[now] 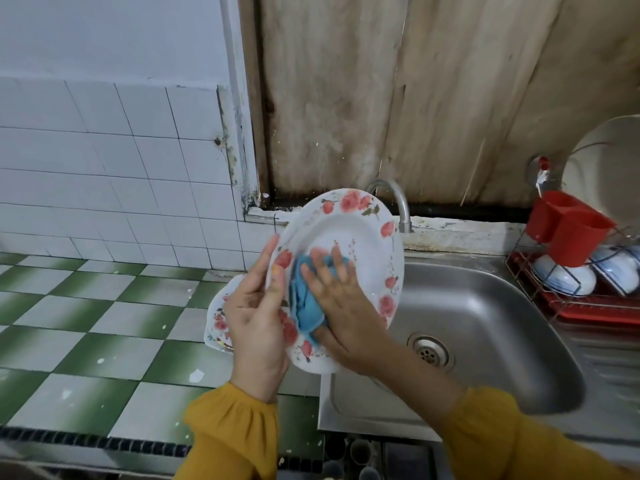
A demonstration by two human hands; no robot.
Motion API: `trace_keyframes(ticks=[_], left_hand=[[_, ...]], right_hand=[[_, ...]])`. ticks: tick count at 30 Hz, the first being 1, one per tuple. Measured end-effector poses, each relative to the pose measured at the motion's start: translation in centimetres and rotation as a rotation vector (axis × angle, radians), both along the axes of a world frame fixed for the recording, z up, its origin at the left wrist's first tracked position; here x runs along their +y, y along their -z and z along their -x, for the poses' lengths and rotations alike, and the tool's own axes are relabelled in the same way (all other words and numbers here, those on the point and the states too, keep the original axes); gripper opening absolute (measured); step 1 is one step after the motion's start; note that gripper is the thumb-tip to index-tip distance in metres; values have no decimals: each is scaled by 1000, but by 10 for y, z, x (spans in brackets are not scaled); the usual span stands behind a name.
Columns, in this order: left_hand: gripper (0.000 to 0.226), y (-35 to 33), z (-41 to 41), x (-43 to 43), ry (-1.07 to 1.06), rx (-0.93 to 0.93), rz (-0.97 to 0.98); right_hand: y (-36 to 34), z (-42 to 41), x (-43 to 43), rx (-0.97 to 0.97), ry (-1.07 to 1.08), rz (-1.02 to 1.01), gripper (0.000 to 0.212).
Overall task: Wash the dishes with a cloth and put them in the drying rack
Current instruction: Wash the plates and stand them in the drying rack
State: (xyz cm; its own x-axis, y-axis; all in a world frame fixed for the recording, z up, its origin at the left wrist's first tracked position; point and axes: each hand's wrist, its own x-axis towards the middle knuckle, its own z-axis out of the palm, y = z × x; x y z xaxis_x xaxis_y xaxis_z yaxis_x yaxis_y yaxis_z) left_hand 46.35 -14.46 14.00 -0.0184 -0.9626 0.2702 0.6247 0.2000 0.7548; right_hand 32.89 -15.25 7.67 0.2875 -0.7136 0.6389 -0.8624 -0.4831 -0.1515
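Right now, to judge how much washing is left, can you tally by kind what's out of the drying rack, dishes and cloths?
Rose-patterned plates: 2, the held plate gripped by the left hand and the counter plate lying behind that hand.
Cloths: 1, the blue cloth pressed to the held plate by the right hand.
Total: 3.

Glossy plate (349, 237), brushed steel sink (485, 306), cloth (306, 303).

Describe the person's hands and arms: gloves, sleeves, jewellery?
No gloves on the left hand or the right hand, and no rings or watch show. Both arms wear long mustard-yellow sleeves. The left sleeve ends in a gathered, ruffled cuff at the wrist; the right sleeve ends farther up the forearm.
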Motion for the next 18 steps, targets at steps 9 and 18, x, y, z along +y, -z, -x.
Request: trace_keyframes(ticks=[9, 18], left_hand=[[37, 13, 5, -1, 19, -93, 6], [55, 11, 6, -2, -38, -164, 44]], right_hand=[[-43, 34, -37, -555, 456, 206, 67], [-48, 12, -35, -548, 371, 347, 61]])
